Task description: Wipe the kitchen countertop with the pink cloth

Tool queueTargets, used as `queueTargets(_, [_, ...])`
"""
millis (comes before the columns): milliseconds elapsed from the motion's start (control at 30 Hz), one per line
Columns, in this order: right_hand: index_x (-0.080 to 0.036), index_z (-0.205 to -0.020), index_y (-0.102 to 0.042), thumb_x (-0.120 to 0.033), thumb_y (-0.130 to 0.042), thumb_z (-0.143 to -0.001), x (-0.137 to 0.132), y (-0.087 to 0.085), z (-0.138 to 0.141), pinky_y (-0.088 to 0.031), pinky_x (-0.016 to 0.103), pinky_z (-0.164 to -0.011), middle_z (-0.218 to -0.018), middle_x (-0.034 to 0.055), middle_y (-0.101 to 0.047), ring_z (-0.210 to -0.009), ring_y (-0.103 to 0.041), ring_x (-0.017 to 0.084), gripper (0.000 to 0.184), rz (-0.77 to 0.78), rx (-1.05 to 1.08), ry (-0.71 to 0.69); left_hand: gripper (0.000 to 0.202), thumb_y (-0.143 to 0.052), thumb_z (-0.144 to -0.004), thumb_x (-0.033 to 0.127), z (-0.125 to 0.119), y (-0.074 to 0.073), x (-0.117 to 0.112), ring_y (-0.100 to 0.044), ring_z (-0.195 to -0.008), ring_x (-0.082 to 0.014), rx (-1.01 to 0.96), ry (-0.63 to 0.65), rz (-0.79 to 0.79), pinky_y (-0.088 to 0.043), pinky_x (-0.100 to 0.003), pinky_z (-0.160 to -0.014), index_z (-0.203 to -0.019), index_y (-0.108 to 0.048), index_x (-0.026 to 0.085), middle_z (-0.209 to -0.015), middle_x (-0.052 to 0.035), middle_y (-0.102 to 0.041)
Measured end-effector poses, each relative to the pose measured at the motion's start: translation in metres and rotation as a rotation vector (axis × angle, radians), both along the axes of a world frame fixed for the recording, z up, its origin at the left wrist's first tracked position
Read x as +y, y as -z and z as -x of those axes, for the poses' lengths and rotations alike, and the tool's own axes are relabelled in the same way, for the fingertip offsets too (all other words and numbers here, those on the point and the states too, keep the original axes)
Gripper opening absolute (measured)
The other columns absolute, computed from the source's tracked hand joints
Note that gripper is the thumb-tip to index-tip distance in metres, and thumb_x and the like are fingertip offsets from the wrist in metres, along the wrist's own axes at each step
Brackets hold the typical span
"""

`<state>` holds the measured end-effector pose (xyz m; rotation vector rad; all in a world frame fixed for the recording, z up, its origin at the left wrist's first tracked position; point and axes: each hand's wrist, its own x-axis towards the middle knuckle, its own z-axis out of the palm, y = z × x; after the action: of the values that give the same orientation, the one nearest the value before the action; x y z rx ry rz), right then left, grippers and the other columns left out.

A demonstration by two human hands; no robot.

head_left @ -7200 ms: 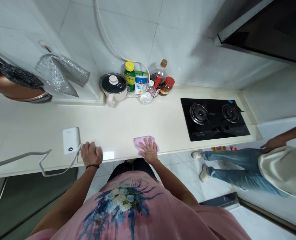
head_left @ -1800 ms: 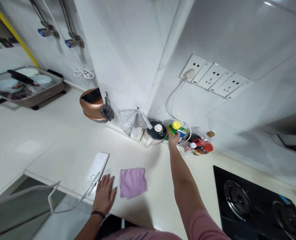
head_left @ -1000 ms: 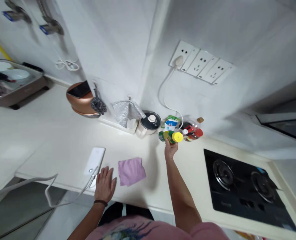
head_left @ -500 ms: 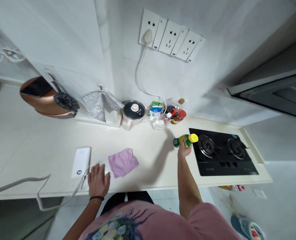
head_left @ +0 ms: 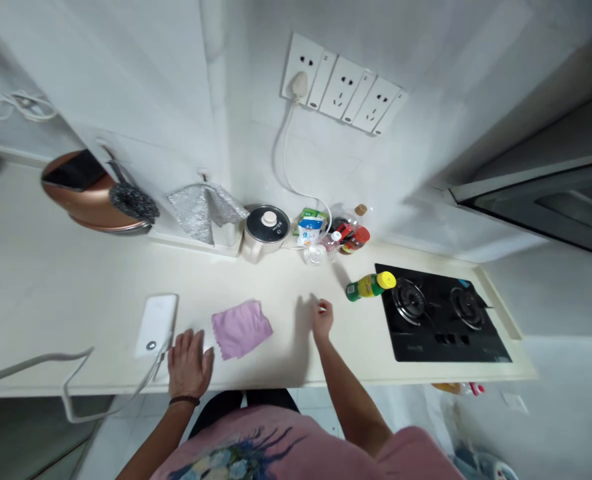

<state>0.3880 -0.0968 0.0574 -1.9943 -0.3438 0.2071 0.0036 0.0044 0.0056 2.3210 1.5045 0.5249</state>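
My left hand (head_left: 190, 363) lies flat on the counter with its fingers stretched out, close to the cable of a white power bank (head_left: 157, 325). A pink cloth (head_left: 242, 329) lies spread just to its right. Over the counter, right of the cloth, my right hand (head_left: 322, 320) has its fingers curled in, and I see nothing in it. A green bottle with a yellow label and yellow cap (head_left: 366, 287) stands apart from that hand, by the left edge of the black gas stove (head_left: 443, 350).
Along the wall are a small electric pot (head_left: 266, 230), a white-and-blue packet (head_left: 310, 230), a red-lidded jar (head_left: 359, 240) and other bottles. A silvery cloth (head_left: 196, 210) hangs at the left. The pot's cord runs up to the sockets (head_left: 343, 87).
My right hand has let go of the green bottle and moved left, toward the pink cloth. The bottle stays by the stove. My left hand keeps its place on the counter.
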Motion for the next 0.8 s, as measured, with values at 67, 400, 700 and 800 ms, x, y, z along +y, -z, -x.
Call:
queueTargets(67, [-0.023, -0.116, -0.074, -0.064, -0.076, -0.076, 0.017, 0.012, 0.06, -0.057, 0.052, -0.103, -0.118, 0.0112, -0.076, -0.11, -0.07, 0.031, 0.058, 0.056, -0.089, -0.359, 0.057, -0.039, -0.106, 0.04, 0.0, 0.0, -0.001, -0.03, -0.16, -0.0373, 0.01, -0.011, 0.005, -0.023, -0.06, -0.129, -0.156, -0.051, 0.015, -0.162, -0.0211, -0.048])
queueTargets(400, [-0.046, -0.158, -0.051, -0.04, -0.052, -0.105, 0.074, 0.026, 0.112, -0.014, 0.064, -0.131, -0.175, -0.0032, -0.039, -0.165, -0.022, 0.035, 0.054, 0.639, -0.47, -1.075, 0.055, -0.041, -0.106, 0.037, 0.003, 0.006, -0.001, -0.033, -0.16, -0.0363, 0.024, -0.013, -0.008, -0.024, -0.058, -0.129, -0.153, -0.056, 0.013, -0.164, -0.0203, -0.049])
queueTargets(700, [-0.007, -0.147, -0.062, -0.027, -0.054, -0.099, 0.183, 0.012, -0.047, -0.022, 0.063, -0.131, -0.157, 0.0252, -0.057, -0.157, -0.038, 0.038, 0.052, 0.556, -0.461, -0.741, 0.054, -0.041, -0.107, 0.036, 0.003, 0.013, -0.004, -0.03, -0.162, -0.034, 0.029, -0.033, -0.019, -0.022, -0.055, -0.132, -0.154, -0.056, 0.013, -0.166, -0.0175, -0.048])
queueTargets(800, [-0.003, -0.143, -0.063, -0.028, -0.049, -0.103, 0.195, 0.017, -0.051, -0.022, 0.067, -0.129, -0.153, 0.0284, -0.059, -0.156, -0.04, 0.039, 0.05, 0.526, -0.499, -0.765, 0.054, -0.043, -0.106, 0.035, 0.005, 0.015, -0.005, -0.031, -0.162, -0.0341, 0.03, -0.036, -0.032, -0.023, -0.055, -0.132, -0.155, -0.055, 0.015, -0.166, -0.0167, -0.048])
